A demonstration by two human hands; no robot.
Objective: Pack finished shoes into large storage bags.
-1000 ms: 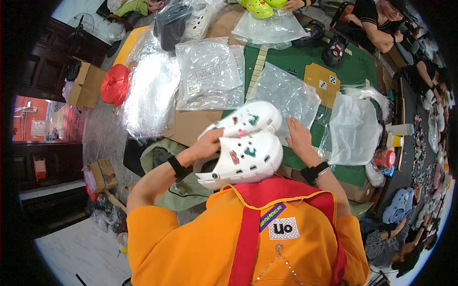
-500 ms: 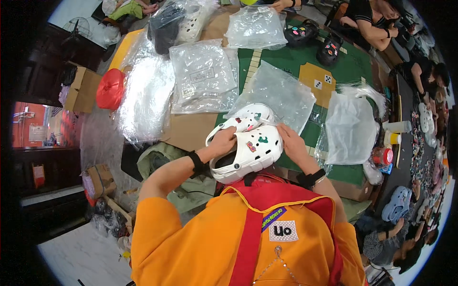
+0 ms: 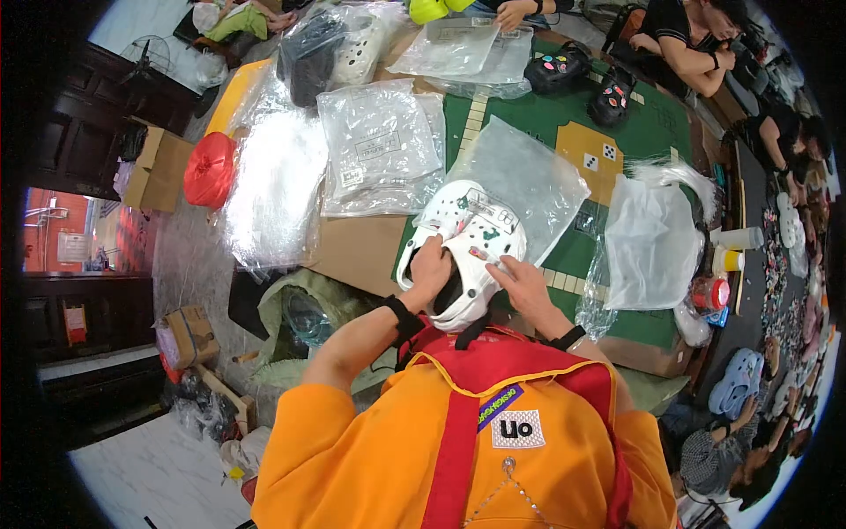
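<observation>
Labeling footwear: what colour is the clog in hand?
White clog, with small coloured charms on top; held by left hand and right hand. Head view.

- A small packing workshop for foam clogs, run in what looks like a converted room with a marble-look floor (image 3: 150, 476) and dark wooden furniture (image 3: 88, 97).
- One long table (image 3: 361, 251) is covered in clear plastic bags (image 3: 379, 145) and a green mat (image 3: 652, 132).
- White clogs (image 3: 471, 238) and black clogs (image 3: 582, 79) lie among the bags.
- Several other people (image 3: 696, 40) sit along the table's far side.
- Cardboard boxes (image 3: 159, 167) stand on the floor beside it.
</observation>
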